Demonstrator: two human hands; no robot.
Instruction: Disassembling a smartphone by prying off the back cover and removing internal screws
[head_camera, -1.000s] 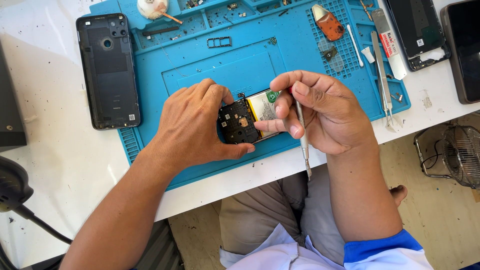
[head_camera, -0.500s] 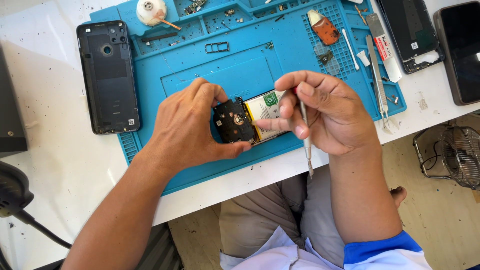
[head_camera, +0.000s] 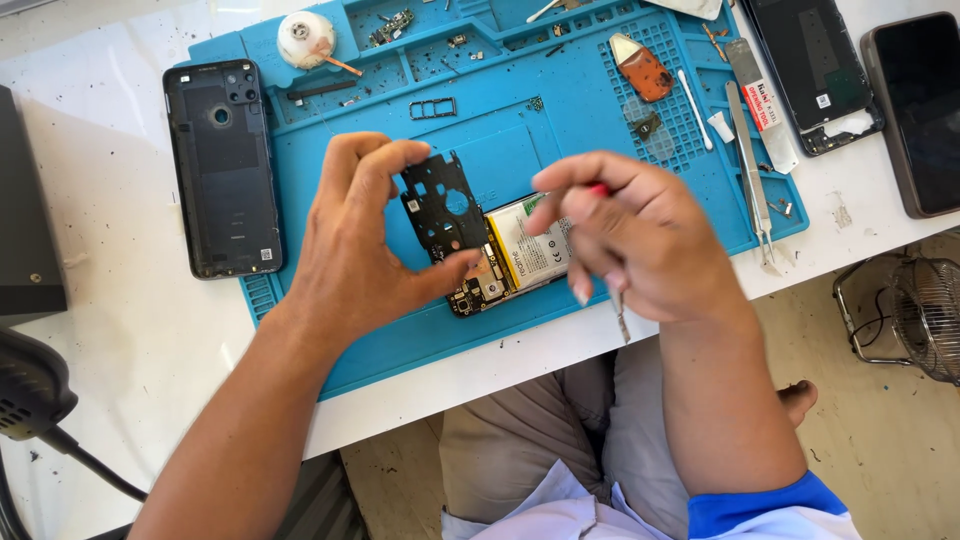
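Left hand (head_camera: 365, 245) pinches black perforated cover plate (head_camera: 443, 208) above opened phone (head_camera: 515, 262) on blue mat (head_camera: 520, 120); right hand (head_camera: 640, 240) grips screwdriver (head_camera: 620, 312)

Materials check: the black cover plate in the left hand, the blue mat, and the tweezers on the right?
Black cover plate: looks like matte moulded plastic, thin, with many cutouts; metal can't be ruled out.
Blue mat: probably silicone or rubber, dull, with moulded compartments and ribs.
Tweezers: bare metal, likely steel, with a silvery sheen.
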